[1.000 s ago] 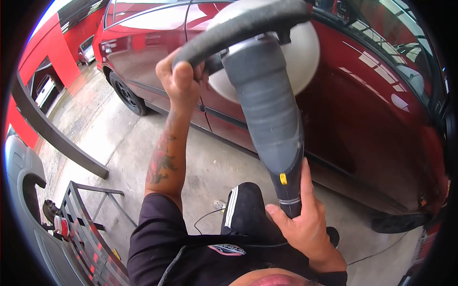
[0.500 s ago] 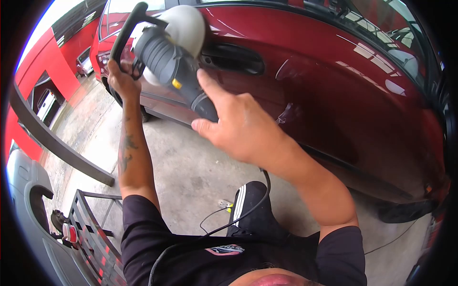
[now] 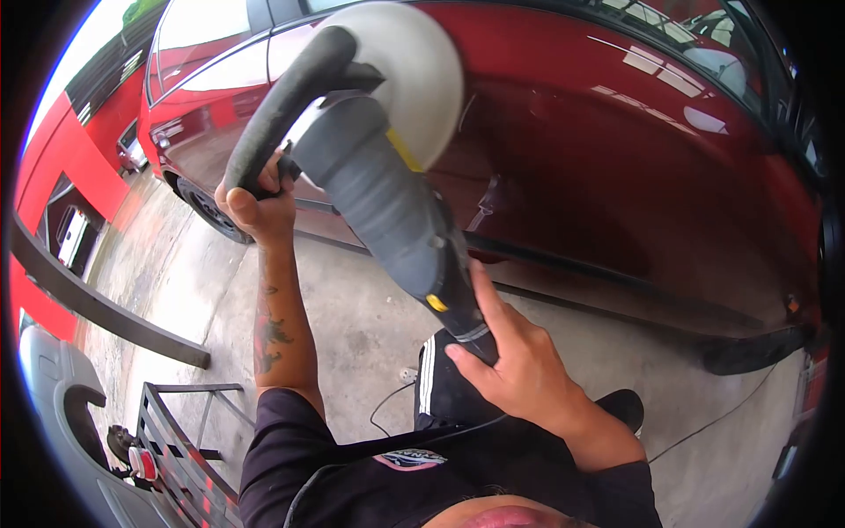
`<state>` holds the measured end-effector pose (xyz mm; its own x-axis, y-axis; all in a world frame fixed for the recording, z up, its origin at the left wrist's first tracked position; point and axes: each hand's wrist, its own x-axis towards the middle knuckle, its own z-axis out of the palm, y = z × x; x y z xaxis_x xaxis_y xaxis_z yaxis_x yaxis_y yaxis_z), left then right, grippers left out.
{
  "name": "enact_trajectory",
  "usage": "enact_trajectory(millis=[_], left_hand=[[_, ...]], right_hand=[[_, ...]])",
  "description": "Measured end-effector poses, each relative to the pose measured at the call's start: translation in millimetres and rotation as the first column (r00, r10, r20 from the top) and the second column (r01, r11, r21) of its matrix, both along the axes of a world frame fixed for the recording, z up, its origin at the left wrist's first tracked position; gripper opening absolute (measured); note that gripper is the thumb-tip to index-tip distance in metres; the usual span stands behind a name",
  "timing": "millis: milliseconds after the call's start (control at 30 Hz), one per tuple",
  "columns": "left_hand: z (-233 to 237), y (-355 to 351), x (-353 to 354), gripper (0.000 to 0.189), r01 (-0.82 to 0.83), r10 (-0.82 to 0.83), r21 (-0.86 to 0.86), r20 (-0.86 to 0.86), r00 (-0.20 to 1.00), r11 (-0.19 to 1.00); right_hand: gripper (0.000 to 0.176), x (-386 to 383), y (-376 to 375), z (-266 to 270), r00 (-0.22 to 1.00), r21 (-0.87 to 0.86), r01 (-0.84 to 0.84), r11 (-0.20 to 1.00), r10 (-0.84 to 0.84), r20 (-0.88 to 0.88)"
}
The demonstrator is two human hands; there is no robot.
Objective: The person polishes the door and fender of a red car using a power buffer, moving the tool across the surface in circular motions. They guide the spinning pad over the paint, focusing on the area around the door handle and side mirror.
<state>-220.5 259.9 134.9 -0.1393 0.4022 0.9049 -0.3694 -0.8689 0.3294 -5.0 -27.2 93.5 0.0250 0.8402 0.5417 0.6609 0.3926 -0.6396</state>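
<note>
A dark grey car polisher point(image 3: 374, 207) with yellow marks slants across the middle of the view. Its large white round pad point(image 3: 427, 92) faces the dark red car door point(image 3: 634, 202) and overlaps its rear part. My left hand point(image 3: 264, 207) is closed around the lower end of the polisher's curved black front handle point(image 3: 286, 110). My right hand point(image 3: 519, 361) wraps round the narrow rear end of the tool, near my body. The door handle is hidden behind the pad and tool.
A power cord point(image 3: 704, 429) runs along the concrete floor point(image 3: 352, 264) at right. At left are a curved grey bar point(image 3: 114, 312), a dark metal rack point(image 3: 189, 449) and a grey car bumper point(image 3: 57, 378). The car's rear wheel point(image 3: 207, 211) shows beyond my left arm.
The polisher has come down and closer to me, and looks larger. My right hand has pulled back toward my body with it. My left hand has shifted right and down, keeping its hold.
</note>
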Motion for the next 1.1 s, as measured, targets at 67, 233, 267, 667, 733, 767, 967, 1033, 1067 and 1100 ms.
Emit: enact_trajectory(millis=[67,233,267,667,733,767,967,1033,1067,1100], left_hand=[[3.6,-21.3,27.4,0.087,0.013,-0.015,-0.023,-0.069,0.998,1.0],[19.4,-79.3,118.6,0.08,0.104,-0.07,0.208,-0.164,0.984,0.972],[14.4,-78.8,130.5,0.074,0.208,-0.132,0.309,-0.247,0.96,0.928],[-48.0,-154.9,172.2,0.065,0.287,-0.159,0.226,-0.457,0.875,0.931],[-59.4,-144.8,146.0,0.066,0.234,-0.142,0.173,-0.423,0.895,0.957],[-69.0,-135.9,130.9,0.07,0.179,-0.102,0.156,-0.406,0.908,0.971],[-78.4,-98.3,60.6,0.091,-0.261,0.262,0.044,-0.313,0.913,0.964],[-74.9,-98.4,62.8,0.089,-0.281,0.273,0.007,-0.264,0.925,0.96],[-75.6,-99.5,64.6,0.088,-0.272,0.262,-0.011,-0.234,0.936,0.962],[-75.9,-101.7,65.9,0.089,-0.259,0.246,-0.021,-0.258,0.934,0.966]], right_hand=[[0.086,16.3,-21.3,-7.6,0.998,-0.014,0.059,0.998,-0.06,-0.027],[0.084,52.8,-71.9,-41.0,0.947,-0.099,0.251,0.963,-0.265,-0.183],[0.081,56.5,-80.4,-47.3,0.913,-0.143,0.319,0.937,-0.344,-0.219],[0.043,83.9,-113.8,-192.5,0.759,-0.229,0.528,0.818,-0.575,-0.306],[0.048,78.7,-91.1,-172.3,0.814,-0.226,0.459,0.86,-0.508,-0.282],[0.053,78.4,-78.3,-165.5,0.843,-0.216,0.414,0.884,-0.462,-0.276],[0.071,89.6,-4.4,-117.5,0.968,-0.106,0.182,0.978,-0.197,-0.154],[0.073,93.3,3.4,-106.2,0.979,-0.164,0.151,0.975,-0.17,-0.109],[0.072,95.5,1.4,-104.8,0.974,-0.156,0.172,0.973,-0.192,-0.121],[0.071,97.0,-0.6,-104.0,0.969,-0.15,0.19,0.97,-0.21,-0.129]])
